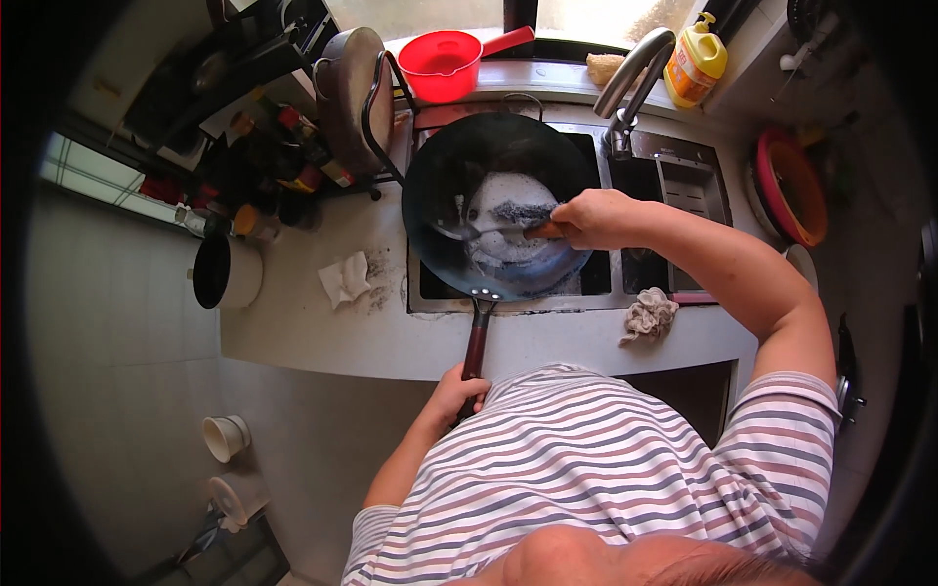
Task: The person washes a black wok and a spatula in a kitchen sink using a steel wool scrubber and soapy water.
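Note:
A dark wok (440, 190) with foamy water (513, 189) in its bottom rests over the left basin of the steel sink (617, 282). My left hand (456, 395) grips the wok's brown handle (476, 344), close to my body. Over the wok, my right hand (593, 218) is closed around the brown handle of a scrubbing tool (541, 231). A dark, bristly part (522, 212) lies in the foam just left of my fingers; whether it is a brush head cannot be told. The wok's loop handle (531, 99) points toward the window.
The curved faucet (634, 73) rises behind the basins. A red dipper (440, 67) and a yellow pump bottle (696, 62) stand on the sill. A crumpled rag (649, 315) lies right, a white cloth (344, 280) left. A white pot (238, 271) sits at the counter's left end.

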`<state>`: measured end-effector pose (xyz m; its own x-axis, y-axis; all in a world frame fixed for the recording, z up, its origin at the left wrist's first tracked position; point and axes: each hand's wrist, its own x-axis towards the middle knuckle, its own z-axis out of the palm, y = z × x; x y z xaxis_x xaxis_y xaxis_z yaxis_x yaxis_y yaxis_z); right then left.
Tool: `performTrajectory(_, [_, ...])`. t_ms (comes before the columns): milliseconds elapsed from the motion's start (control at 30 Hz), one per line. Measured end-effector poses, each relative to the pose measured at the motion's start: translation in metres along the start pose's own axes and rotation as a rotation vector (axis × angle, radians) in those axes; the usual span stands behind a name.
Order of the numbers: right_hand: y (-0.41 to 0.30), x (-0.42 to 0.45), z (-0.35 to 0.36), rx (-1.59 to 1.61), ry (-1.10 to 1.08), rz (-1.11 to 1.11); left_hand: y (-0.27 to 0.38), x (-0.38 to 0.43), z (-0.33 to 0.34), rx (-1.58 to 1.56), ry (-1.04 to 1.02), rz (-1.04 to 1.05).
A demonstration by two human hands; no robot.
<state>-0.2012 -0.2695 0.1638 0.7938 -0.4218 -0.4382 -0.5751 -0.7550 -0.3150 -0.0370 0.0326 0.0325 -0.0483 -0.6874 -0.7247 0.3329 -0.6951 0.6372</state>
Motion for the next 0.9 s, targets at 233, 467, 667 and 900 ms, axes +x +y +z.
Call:
performTrajectory(233, [0.01, -0.016, -0.045, 0.024, -0.218, -0.172, 0.003, -0.001, 0.002, -0.06, 0.009, -0.037])
performTrajectory(467, [0.015, 0.001, -0.007, 0.205, -0.117, -0.036, 0.002, 0.0, 0.001, -0.041, 0.017, -0.047])
performTrajectory(667, [0.021, -0.005, -0.017, 0.286, -0.157, -0.158, 0.002, -0.002, 0.003, -0.027, 0.021, -0.071])
performTrajectory(900, [0.016, 0.001, -0.011, 0.208, -0.114, -0.087, 0.002, 0.001, 0.0, -0.019, 0.027, -0.076])
